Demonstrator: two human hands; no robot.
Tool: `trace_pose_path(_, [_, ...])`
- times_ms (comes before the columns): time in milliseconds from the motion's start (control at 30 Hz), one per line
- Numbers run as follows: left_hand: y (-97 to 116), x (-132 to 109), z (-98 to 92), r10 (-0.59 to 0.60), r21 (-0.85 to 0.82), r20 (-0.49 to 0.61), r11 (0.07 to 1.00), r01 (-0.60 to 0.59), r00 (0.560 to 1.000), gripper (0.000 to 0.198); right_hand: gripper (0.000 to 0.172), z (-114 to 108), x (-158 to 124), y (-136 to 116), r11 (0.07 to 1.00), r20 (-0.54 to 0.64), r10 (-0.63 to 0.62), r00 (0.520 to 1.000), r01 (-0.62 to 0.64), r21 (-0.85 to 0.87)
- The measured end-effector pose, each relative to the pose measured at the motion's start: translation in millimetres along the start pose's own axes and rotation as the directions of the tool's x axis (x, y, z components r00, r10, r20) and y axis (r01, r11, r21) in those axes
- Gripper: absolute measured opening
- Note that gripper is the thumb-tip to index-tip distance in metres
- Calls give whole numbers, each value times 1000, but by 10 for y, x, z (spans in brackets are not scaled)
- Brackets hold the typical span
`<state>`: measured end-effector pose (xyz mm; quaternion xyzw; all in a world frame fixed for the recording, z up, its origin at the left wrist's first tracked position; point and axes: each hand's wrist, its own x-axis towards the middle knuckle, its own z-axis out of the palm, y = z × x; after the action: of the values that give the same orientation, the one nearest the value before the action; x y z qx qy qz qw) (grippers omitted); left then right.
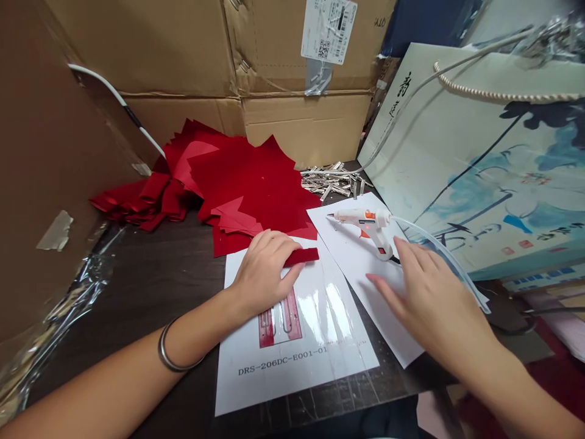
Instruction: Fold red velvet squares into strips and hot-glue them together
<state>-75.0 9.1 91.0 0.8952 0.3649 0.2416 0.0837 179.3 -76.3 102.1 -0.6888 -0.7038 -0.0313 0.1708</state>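
Nearest me on the dark table point(150, 292) lies a printed sheet point(247, 390), glossy with reflections. Over it the left hand point(267, 271) pinches a folded red strip point(308, 255) between thumb and fingers. Well apart from it, the right hand point(434, 286) is spread, thumb away from fingers, just beside a white glue gun point(365, 225) on a plain white sheet point(384, 311); I can't tell whether they touch. Beyond are heaped red pieces point(247, 171), then metal clips point(336, 183) near a cardboard box point(306, 128).
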Motion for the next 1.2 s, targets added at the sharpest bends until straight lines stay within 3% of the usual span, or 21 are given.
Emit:
trace_pose_path(100, [25,4,-19,34,-27,-109,999,-37,994,23,51,-118,-124,-242,985,7,-41,999,40,166])
trace_pose_path(233, [39,-10,-41,124,12,-252,992,-125,960,26,43,-56,117,-513,809,216,-41,976,-94,580])
trace_pose_path(400, [29,-5,-55,160,34,-332,987,-158,930,32,25,115,402,-698,656,101,-89,991,-18,754])
trace_pose_path(500, [30,-4,-54,147,49,-341,989,-139,929,34,9,174,427,-739,609,-21,-125,992,94,788])
trace_pose_path(633, [68,-17,-68,95,-14,-311,994,-104,946,39,13,242,421,-711,574,-232,-164,959,284,768])
trace_pose_path(767, [122,-26,-89,59,-229,-288,965,-128,956,41,18,293,446,-644,589,-379,-239,894,444,675])
trace_pose_path(867, [142,-23,-88,32,-367,-325,917,-157,945,34,21,313,458,-605,575,-402,-261,878,475,666])
trace_pose_path(1000, [152,-20,-78,-65,-488,-326,866,-109,943,23,21,320,449,-572,534,-385,-248,889,457,711])
trace_pose_path(1200, [195,-17,-77,-71,-519,-349,845,-130,935,17,23,298,456,-549,515,-417,-241,876,480,710])
